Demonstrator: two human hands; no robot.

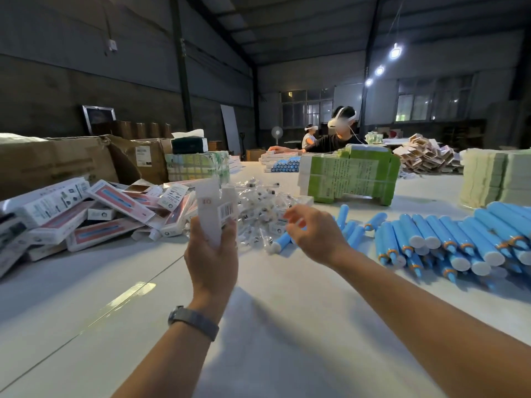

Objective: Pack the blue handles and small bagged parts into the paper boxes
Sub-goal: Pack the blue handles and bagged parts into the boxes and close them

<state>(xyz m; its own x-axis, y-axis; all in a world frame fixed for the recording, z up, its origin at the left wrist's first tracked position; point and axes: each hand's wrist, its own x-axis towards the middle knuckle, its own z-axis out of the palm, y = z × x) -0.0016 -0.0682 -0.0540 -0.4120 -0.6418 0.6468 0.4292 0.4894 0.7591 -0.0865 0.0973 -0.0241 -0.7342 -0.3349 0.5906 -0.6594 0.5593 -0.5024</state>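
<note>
Now the left hand (211, 254) grips an upright white paper box (214, 211), the open-fingered right hand (311, 228) should pinch one clear bagged part (258, 216) cleanly.

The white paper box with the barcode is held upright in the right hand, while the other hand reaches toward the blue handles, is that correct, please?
Not quite: the head view shows the white paper box held upright in the left hand, the one with the wristwatch. The right hand, empty and open, is the one reaching toward the blue handles.

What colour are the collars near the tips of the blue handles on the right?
Orange, on the blue handles; the head view shows it clearly.
</note>
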